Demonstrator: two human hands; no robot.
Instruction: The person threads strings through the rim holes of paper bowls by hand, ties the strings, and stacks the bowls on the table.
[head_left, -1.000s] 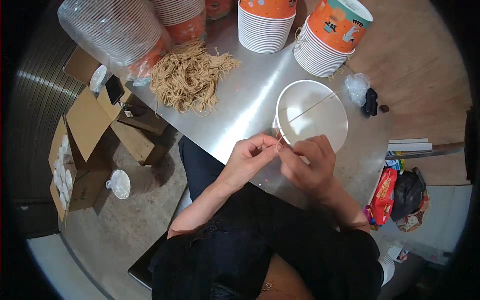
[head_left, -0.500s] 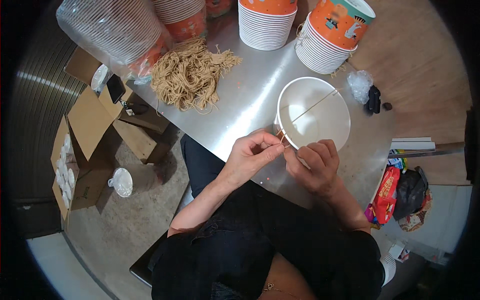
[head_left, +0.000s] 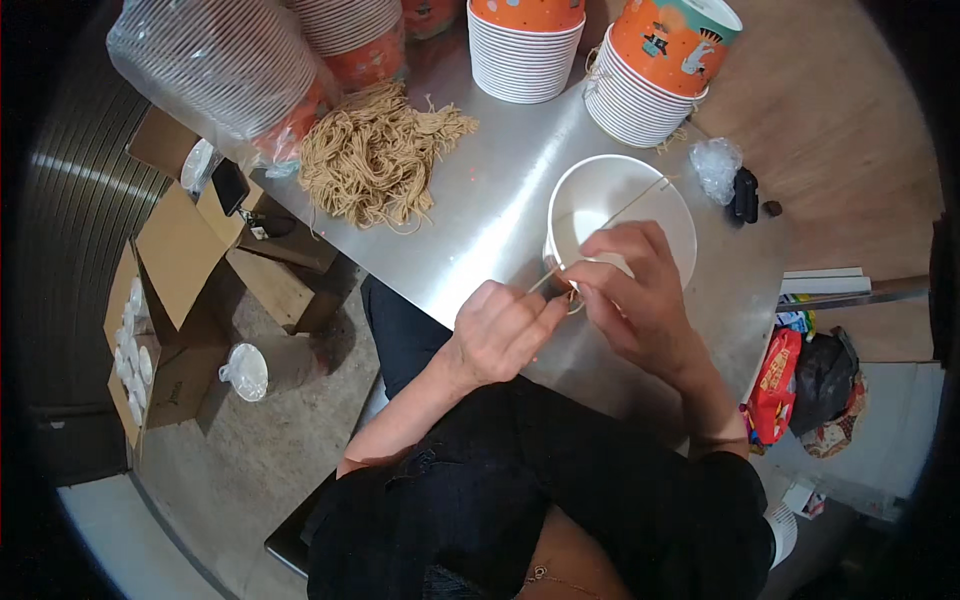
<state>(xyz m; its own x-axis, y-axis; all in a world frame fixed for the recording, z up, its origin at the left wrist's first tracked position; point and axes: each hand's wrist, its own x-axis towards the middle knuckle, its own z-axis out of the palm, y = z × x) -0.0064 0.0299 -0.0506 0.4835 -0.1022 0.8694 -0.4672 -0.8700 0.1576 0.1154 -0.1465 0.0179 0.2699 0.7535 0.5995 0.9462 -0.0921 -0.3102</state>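
A large white paper bucket [head_left: 679, 225] stands on the metal table in front of me, its inside facing up. A thin tan cord [head_left: 628, 208] runs from the bucket's far right rim across its mouth to the near left rim. At that near side my left hand [head_left: 503, 332] is closed on the cord, fingers curled with the knuckles up. My right hand [head_left: 645, 305] reaches over the near rim. Its thumb and forefinger pinch by a small loop of cord just outside the bucket; the exact hold is partly hidden by the fingers.
A heap of tan cords [head_left: 375, 155] lies on the metal table [head_left: 480, 215]. Behind stand stacked orange-and-white buckets [head_left: 527, 60], another leaning stack [head_left: 640, 100] and a plastic-wrapped stack [head_left: 220, 75]. Crumpled clear plastic [head_left: 716, 170] lies at right. An open cardboard box [head_left: 180, 375] sits at floor left.
My right hand has moved up over the bucket's near rim. My left hand has turned knuckles-up and lowered slightly, and the cord now stretches to it over the rim.
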